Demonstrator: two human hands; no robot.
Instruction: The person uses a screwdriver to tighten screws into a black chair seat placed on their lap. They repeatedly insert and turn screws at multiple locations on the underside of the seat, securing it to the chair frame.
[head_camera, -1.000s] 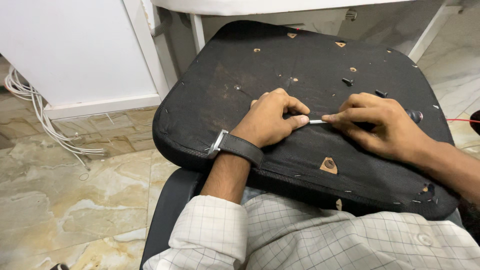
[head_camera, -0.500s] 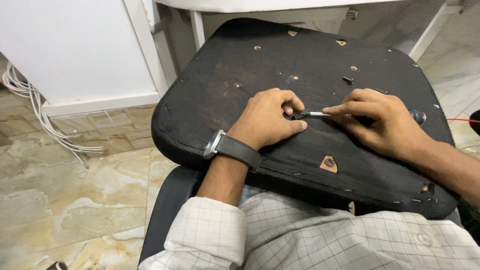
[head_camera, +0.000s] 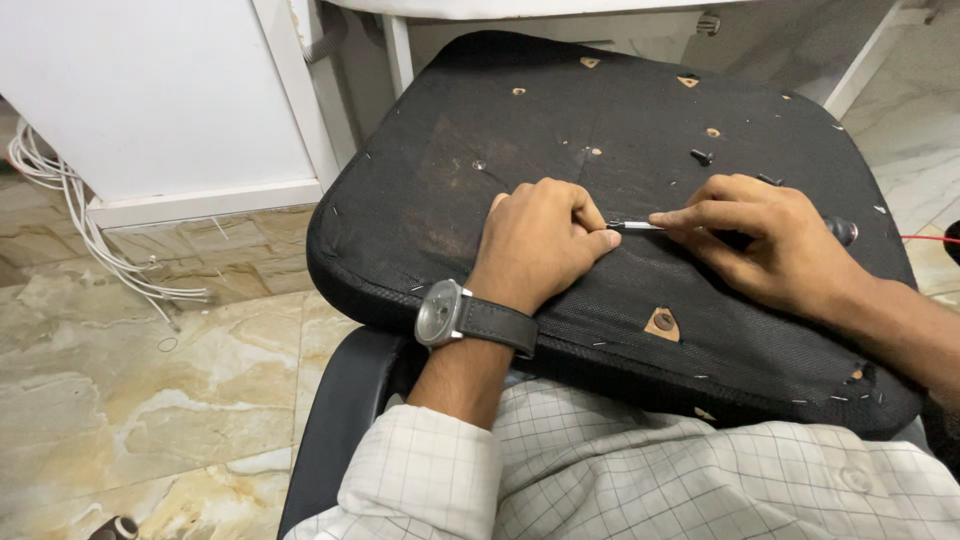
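Note:
An upturned black chair seat (head_camera: 520, 140) lies across my lap, its fabric underside facing up with several torn mounting holes. My left hand (head_camera: 545, 240), with a wristwatch, rests curled on the seat and pinches something small at the tip of a thin metal tool shaft (head_camera: 634, 226). My right hand (head_camera: 770, 240) lies flat on the seat to the right and holds that tool, its index finger stretched along the shaft. The dark end of the handle (head_camera: 846, 231) sticks out past my right hand. A loose black screw (head_camera: 702, 156) lies on the seat above my right hand.
A white cabinet panel (head_camera: 160, 90) stands at the upper left. A bundle of white cables (head_camera: 70, 220) runs over the marble floor (head_camera: 140, 400) beside it. White desk legs (head_camera: 400, 50) rise behind the seat. A red wire (head_camera: 930, 239) shows at the right edge.
Both hands have stayed on the seat with the tool between them. My right index finger has straightened along the shaft. The view has shifted slightly.

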